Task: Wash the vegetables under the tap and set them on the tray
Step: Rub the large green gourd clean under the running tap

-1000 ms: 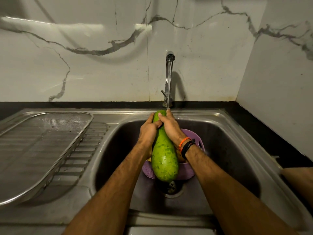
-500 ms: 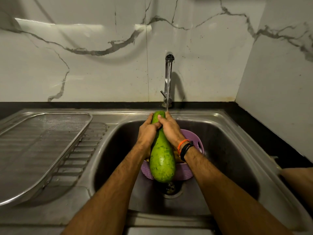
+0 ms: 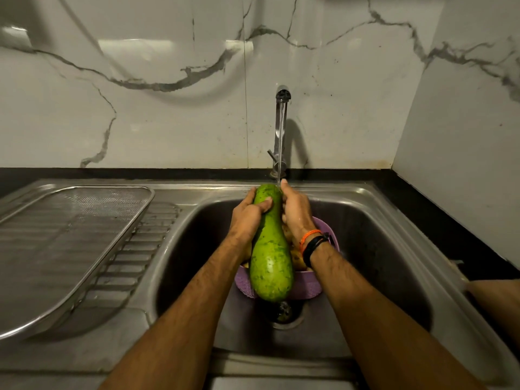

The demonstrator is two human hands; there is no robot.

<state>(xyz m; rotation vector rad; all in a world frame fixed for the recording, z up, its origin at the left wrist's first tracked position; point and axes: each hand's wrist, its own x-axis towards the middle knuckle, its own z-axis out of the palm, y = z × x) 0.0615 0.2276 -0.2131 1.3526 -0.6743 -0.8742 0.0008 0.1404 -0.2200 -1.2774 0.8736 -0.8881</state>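
Bottle gourd (image 3: 271,254), long, green, mottled, is held lengthwise over the sink basin (image 3: 374,249), narrow end far and up under the tap (image 3: 282,128), fat end near, above the drain (image 3: 283,311). A thin stream of water lands on the narrow tip. Left hand (image 3: 249,215) grips the neck from the left, fingers closed around it, thumb across the top. Right hand (image 3: 295,211) lies against the right side of the neck with its fingers extended along the gourd toward the tip; flat contact, more a rubbing pose than a full wrap. Wristbands (image 3: 313,243), orange and black, on the right wrist. Beneath the gourd, a purple colander (image 3: 329,229) sits in the basin with brownish vegetables (image 3: 298,260) in it, type not clear. Mesh tray (image 3: 84,249) rests on the ribbed drainboard to the left, well apart from the basin; nothing visible on it. Judgement: the washing step is in hand, first item, only the far end getting water. Next move probably calls for sliding or turning the gourd so the stream reaches the fat end, then carrying it left onto the tray; wet skin suggests keeping both hands on.
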